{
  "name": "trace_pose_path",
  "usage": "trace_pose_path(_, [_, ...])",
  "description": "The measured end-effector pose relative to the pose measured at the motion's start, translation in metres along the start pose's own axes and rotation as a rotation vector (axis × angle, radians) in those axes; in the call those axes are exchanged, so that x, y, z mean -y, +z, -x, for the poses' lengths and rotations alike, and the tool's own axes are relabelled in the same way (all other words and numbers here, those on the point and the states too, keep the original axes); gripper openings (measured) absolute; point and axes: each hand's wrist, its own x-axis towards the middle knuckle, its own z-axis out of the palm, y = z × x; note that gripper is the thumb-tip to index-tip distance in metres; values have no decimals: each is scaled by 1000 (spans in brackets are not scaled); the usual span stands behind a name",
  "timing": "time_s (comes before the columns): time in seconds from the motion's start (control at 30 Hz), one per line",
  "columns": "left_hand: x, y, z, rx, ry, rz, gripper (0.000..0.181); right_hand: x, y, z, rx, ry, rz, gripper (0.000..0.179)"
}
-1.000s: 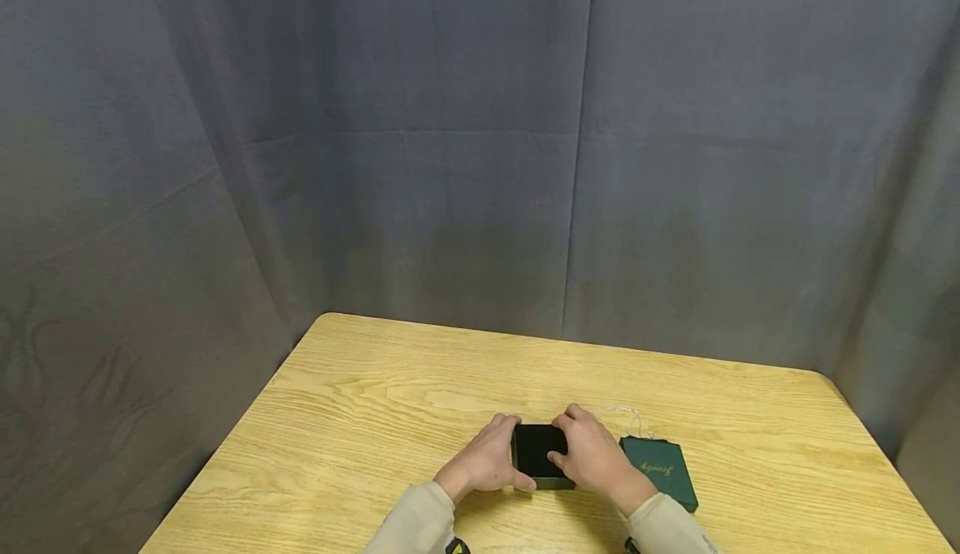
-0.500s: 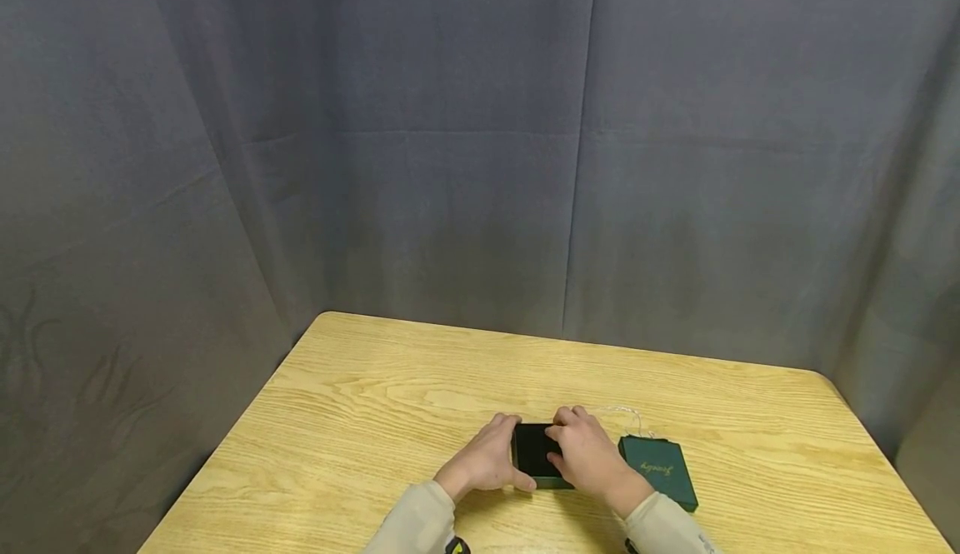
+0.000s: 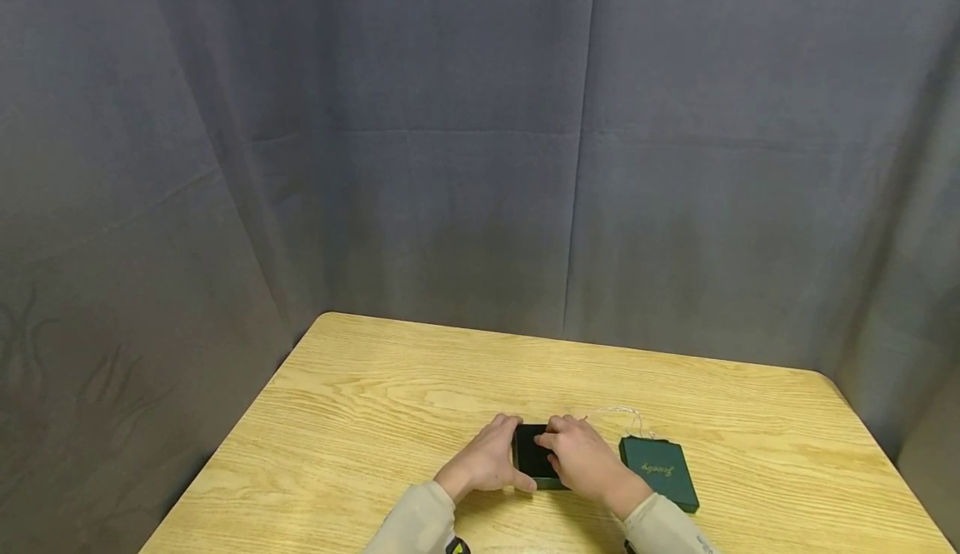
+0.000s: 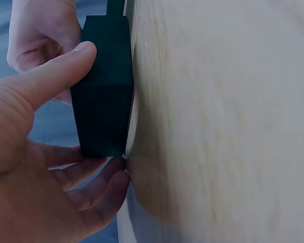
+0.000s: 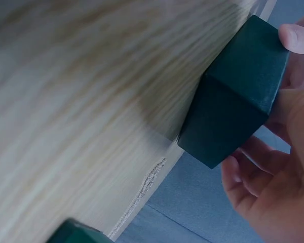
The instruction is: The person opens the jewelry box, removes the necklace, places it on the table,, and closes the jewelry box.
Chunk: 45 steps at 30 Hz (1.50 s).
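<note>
A dark green jewelry box [image 3: 550, 484] with a black inside surface [image 3: 531, 458] sits on the table. My left hand [image 3: 487, 456] grips its left side, the thumb on the near wall and the fingers around the far corner, as the left wrist view [image 4: 55, 121] also shows. Over the right part of the box is my right hand [image 3: 588, 458], fingers bent, fingertips at the black surface. Whether they pinch anything there is hidden. In the right wrist view, fingers of my right hand [image 5: 273, 172] curl beside the green box [image 5: 233, 96]. The green lid [image 3: 660, 472] with gold lettering lies to the right.
A thin silvery chain [image 3: 621, 410] lies on the wooden table [image 3: 390, 396] behind the lid, and shows as a braided strand [image 5: 142, 192] in the right wrist view. Grey curtains [image 3: 450, 204] hang behind the table and at both sides.
My right hand has slid a little to the left over the black surface, with its fingers bending more. My left hand, the box and the lid have stayed in place.
</note>
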Motion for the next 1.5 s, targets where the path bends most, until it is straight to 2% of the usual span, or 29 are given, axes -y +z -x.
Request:
trace_pose_path(0.23, [0, -2, 0, 5, -1, 22, 93, 0, 1, 1, 37, 28, -13, 22])
trace_pose_path(0.57, [4, 1, -2, 5, -6, 61, 92, -2, -4, 1, 111, 23, -85, 23])
trace_pose_path(0.7, [7, 3, -1, 8, 2, 102, 94, -5, -2, 2, 124, 14, -105, 24])
trace_pose_path(0.97, [14, 4, -2, 18, 9, 158, 98, -6, -4, 3, 125, 27, -169, 24])
trace_pose_path(1.3, [19, 6, -2, 21, 36, 133, 99, -9, -14, 10, 154, 86, -323, 29])
trace_pose_path(1.5, [19, 5, -2, 19, 39, 130, 99, -18, -24, 17, 106, 131, -358, 29])
